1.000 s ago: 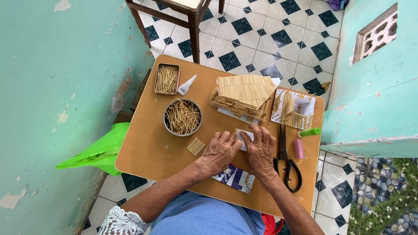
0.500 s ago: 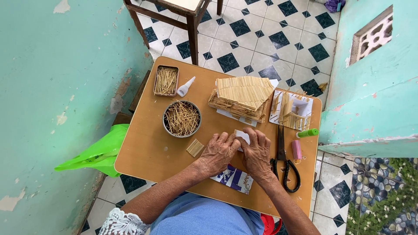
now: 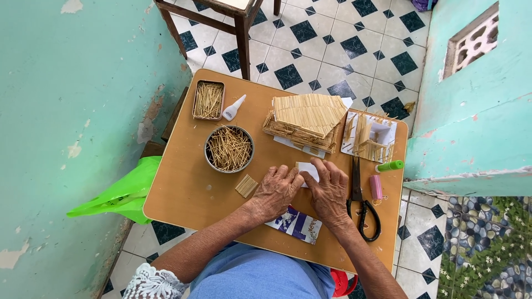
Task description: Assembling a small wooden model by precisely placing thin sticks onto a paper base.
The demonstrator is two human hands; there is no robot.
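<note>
My left hand (image 3: 275,192) and my right hand (image 3: 330,191) lie side by side near the front of a small wooden table (image 3: 183,182). Both press down on a small white paper piece (image 3: 306,169), whose far end shows between the fingertips. Just beyond the hands stands a little house built of toothpicks (image 3: 306,122). A small flat panel of glued toothpicks (image 3: 246,186) lies left of my left hand. Under my wrists sits a patterned blue and white card (image 3: 295,225).
A round tin of toothpicks (image 3: 229,148), a rectangular tray of toothpicks (image 3: 208,100) and a small white glue bottle (image 3: 233,108) stand at the left. Black scissors (image 3: 361,202), a pink tube (image 3: 376,187), a green marker (image 3: 390,165) and a part-built toothpick frame (image 3: 370,137) lie right. A green bag (image 3: 122,191) hangs at the table's left.
Both hands have closed in together over the white paper piece; the right hand shifted slightly left and forward. Nothing else on the table moved.
</note>
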